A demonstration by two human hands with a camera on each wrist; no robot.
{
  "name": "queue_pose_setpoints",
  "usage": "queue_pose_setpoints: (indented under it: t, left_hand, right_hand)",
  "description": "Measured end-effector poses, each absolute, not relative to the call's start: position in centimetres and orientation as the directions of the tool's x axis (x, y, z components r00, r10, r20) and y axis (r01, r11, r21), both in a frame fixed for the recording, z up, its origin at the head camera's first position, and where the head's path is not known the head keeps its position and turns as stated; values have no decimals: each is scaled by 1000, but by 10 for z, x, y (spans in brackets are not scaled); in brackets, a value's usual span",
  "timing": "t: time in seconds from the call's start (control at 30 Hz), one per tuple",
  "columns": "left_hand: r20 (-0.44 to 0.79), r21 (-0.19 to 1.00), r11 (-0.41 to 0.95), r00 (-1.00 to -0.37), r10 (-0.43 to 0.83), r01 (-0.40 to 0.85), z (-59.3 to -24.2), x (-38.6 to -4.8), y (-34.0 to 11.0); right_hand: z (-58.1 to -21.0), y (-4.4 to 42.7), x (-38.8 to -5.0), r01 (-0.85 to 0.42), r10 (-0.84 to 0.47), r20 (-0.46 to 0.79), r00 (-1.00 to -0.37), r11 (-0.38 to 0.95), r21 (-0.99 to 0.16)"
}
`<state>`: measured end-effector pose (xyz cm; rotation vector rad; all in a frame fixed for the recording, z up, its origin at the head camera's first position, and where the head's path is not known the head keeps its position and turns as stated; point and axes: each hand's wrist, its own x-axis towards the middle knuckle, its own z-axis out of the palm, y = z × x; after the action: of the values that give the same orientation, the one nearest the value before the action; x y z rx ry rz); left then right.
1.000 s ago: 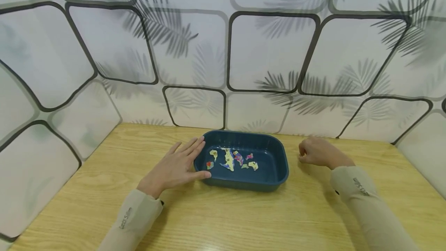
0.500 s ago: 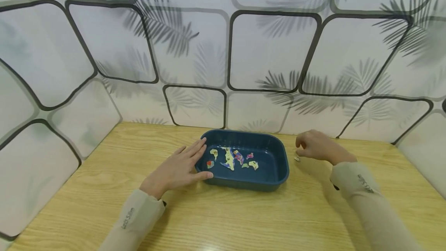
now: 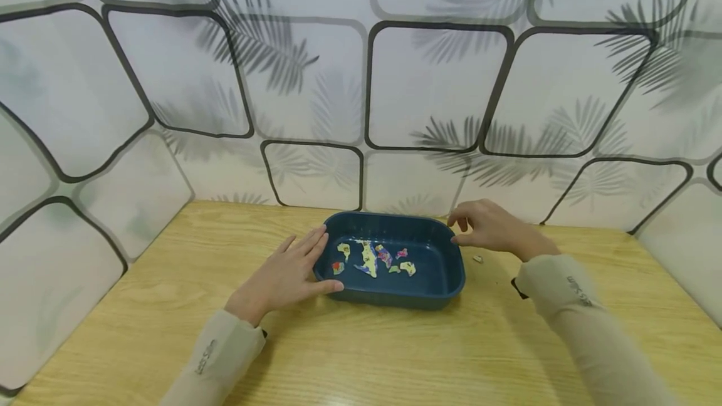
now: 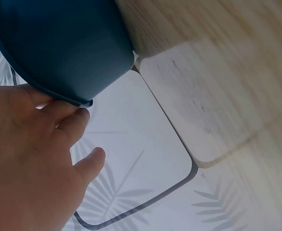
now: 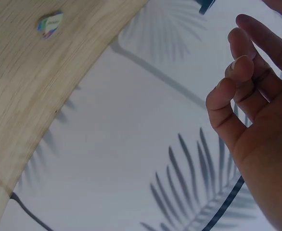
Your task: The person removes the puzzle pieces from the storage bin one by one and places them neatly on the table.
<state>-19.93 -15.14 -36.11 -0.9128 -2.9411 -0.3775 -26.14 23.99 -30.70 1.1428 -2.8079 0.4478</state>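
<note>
A dark blue rectangular basin (image 3: 389,298) stands on the table, several torn scraps of colourful printed paper (image 3: 369,259) lying flat on its bottom. Against its left rim rests my left hand (image 3: 282,277), fingers straight and thumb along the near side. The left wrist view shows that hand's fingertips touching the basin's edge (image 4: 59,98). My right hand (image 3: 493,229) hovers at the far right corner of the basin, fingers loosely bent; in the right wrist view nothing shows between them. One small scrap (image 3: 478,259) lies on the table just right of the basin, below the right hand.
The light wood table (image 3: 361,356) meets a wall (image 3: 316,174) with a leaf and rounded-grid pattern close behind the basin. Another patterned wall (image 3: 135,193) rises along the table's left side.
My right hand has let go of the small scrap, leaving it on the table, and has moved left and up to the basin's right rim. The left hand stays on the left rim.
</note>
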Motion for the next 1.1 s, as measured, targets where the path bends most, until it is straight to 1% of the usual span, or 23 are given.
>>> queue_pose_setpoints:
  t: [0.13,0.33,0.6,0.8,0.87,1.0,1.1]
  left_hand:
    - [99,222,805,-834,543,550,-360,-198,-151]
    - [82,214,821,-848,524,528,-359,-198,-150]
    - [95,199,821,-844,527,535,-359,-199,-148]
    - [91,192,822,-844,528,536,-358,-199,-148]
    - [86,199,823,-846,527,533,-357,-198,-148]
    - [79,210,825,-850,522,526,-358,-195,-150]
    - [84,209,824,-849,521,526,-358,-196,-150]
  right_hand:
    - [-308,229,-263,-695,-681,154,-716,673,-253]
    - [-313,213,-265,-723,-723,120,-680,636,-269]
    - [-326,199,-264,-740,-747,111,-656,606,-292]
    - [-334,190,-263,-734,-750,61,-658,621,-274]
    - [-337,188,-263,-743,-761,54,-647,613,-269]
    - [-346,184,-264,-760,-779,54,-624,590,-270]
    - [-353,183,-264,-771,-779,70,-623,596,-225]
